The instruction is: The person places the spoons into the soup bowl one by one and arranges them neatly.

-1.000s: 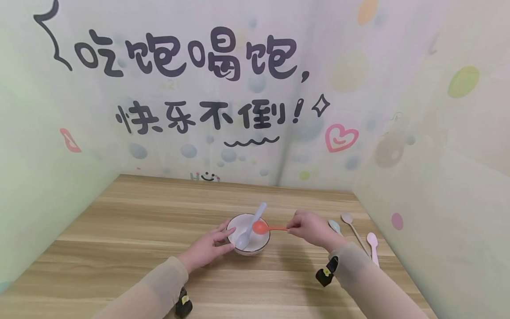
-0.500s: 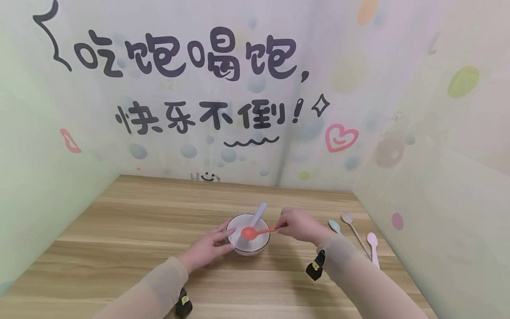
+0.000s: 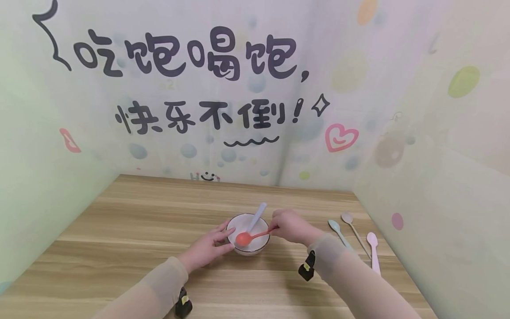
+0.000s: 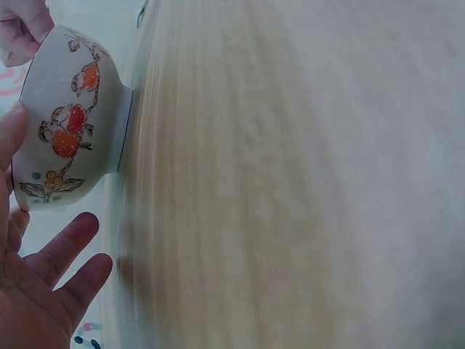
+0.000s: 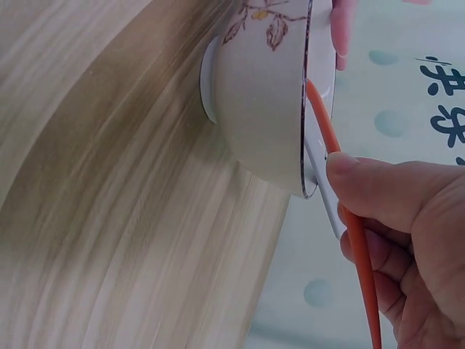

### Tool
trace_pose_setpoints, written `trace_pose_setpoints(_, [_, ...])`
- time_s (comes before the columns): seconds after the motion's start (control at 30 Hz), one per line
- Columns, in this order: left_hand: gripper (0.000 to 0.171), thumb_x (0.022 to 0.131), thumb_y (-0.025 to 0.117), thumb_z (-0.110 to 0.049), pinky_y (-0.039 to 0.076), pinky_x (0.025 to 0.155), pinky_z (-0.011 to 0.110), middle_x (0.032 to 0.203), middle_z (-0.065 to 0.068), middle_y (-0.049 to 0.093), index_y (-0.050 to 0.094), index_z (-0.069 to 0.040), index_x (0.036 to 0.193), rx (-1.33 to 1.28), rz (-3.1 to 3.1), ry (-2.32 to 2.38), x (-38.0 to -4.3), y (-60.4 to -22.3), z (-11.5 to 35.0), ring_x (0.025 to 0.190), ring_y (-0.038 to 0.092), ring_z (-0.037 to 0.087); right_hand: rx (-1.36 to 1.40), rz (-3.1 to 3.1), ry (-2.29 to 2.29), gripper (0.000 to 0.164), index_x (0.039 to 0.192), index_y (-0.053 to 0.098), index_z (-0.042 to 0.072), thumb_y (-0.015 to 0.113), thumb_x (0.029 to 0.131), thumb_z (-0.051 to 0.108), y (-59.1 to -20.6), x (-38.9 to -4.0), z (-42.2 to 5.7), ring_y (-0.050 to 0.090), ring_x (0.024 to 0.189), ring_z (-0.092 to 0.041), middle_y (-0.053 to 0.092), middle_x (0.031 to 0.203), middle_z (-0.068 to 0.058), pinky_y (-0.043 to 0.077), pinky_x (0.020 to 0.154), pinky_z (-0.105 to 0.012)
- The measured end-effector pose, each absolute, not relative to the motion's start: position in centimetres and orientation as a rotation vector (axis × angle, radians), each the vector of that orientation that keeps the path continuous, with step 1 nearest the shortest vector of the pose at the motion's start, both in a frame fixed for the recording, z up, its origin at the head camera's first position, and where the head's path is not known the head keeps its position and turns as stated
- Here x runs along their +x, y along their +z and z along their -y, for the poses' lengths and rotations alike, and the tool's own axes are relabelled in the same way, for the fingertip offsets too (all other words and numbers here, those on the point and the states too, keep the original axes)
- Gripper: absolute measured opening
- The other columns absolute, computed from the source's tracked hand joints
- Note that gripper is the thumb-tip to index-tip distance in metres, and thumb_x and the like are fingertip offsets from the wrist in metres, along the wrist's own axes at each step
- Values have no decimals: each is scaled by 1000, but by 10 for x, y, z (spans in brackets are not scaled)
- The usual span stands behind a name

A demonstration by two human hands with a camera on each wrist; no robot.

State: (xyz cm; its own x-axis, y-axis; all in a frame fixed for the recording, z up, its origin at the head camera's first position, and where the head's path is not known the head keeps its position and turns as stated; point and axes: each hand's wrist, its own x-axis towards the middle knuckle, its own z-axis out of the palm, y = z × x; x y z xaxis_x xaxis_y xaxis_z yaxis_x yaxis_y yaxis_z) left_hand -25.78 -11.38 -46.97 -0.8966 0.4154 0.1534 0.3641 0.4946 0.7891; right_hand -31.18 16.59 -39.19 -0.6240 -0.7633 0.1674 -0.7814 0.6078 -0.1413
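A white bowl (image 3: 248, 252) with a dark rim and painted fruit outside stands on the table. My left hand (image 3: 207, 248) touches its left rim with thumb and index finger; two other fingers (image 4: 73, 254) extend straight, off the bowl. Inside leans a pale lavender spoon (image 3: 256, 215), its handle sticking up past the far rim. My right hand (image 3: 292, 227) pinches the thin handle of an orange spoon (image 3: 244, 239) between thumb and fingers. The orange bowl end overlaps the inside of the white bowl and hides the lavender spoon's lower part.
To the right of my right hand lie a light green spoon (image 3: 335, 226), a beige spoon (image 3: 347, 218) and a pink spoon (image 3: 372, 240). The right forearm partly covers the green one. Walls with printed lettering border the wooden table (image 3: 159, 212).
My right hand has moved left with the orange spoon, whose head now sits lower and further left over the bowl. The left hand and bowl have stayed put.
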Motion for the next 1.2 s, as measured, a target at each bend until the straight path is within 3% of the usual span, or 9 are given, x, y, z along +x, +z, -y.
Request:
trace_pose_setpoints(0.63, [60, 91, 66, -37, 42, 100, 48, 157, 12, 24, 50, -8, 141, 691, -2669, 1385, -257, -468, 114, 127, 47, 33, 1303, 2726, 202, 4, 80, 77, 14, 79, 78, 11, -397, -314, -158, 51, 66, -9, 54, 71, 8, 45, 63, -24])
trace_pose_setpoints(1.07, [60, 91, 66, -37, 42, 100, 49, 157, 13, 23, 49, -8, 141, 688, -2667, 1386, -258, -470, 114, 123, 51, 32, 1327, 2665, 254, 6, 80, 74, 7, 74, 78, 1, -396, -311, -158, 53, 68, -13, 55, 73, 4, 46, 63, -29])
trace_pose_setpoints(1.2, [60, 91, 66, -36, 42, 99, 49, 157, 13, 23, 49, -8, 141, 691, -2668, 1382, -258, -469, 114, 120, 54, 31, 1243, 2685, 162, 8, 80, 76, 13, 75, 79, 5, -398, -311, -156, 52, 71, -13, 53, 73, 7, 42, 66, -29])
